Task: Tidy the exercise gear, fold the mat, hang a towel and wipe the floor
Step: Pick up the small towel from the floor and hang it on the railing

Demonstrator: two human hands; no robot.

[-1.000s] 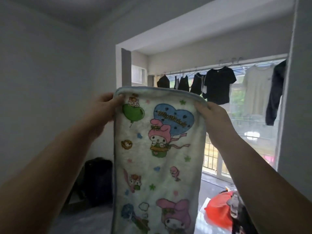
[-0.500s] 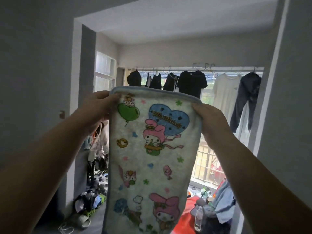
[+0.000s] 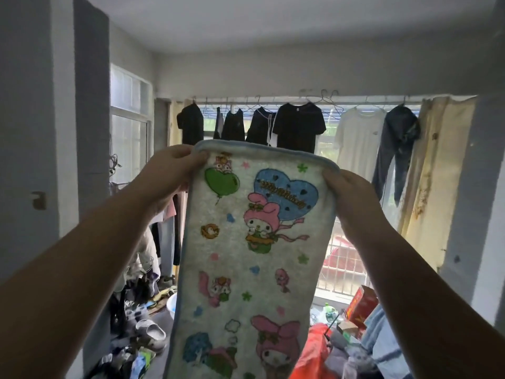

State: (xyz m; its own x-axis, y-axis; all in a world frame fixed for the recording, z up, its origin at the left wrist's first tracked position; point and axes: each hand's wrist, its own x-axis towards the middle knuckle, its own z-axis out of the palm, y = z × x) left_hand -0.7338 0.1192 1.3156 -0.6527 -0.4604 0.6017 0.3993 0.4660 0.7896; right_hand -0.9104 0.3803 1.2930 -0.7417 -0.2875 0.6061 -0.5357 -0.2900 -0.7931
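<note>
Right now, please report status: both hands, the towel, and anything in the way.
Left hand and right hand grip top corners of white cartoon-print towel. Towel hangs spread, not hung. Clothes rail ahead, crowded with garments.

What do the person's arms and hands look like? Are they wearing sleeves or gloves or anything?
Both arms are bare all the way down to where the picture ends, with no sleeves showing. The left hand and the right hand have no gloves on. No watch, bracelet or ring can be seen on the wrists or fingers. Nothing is drawn or written on them.
</note>
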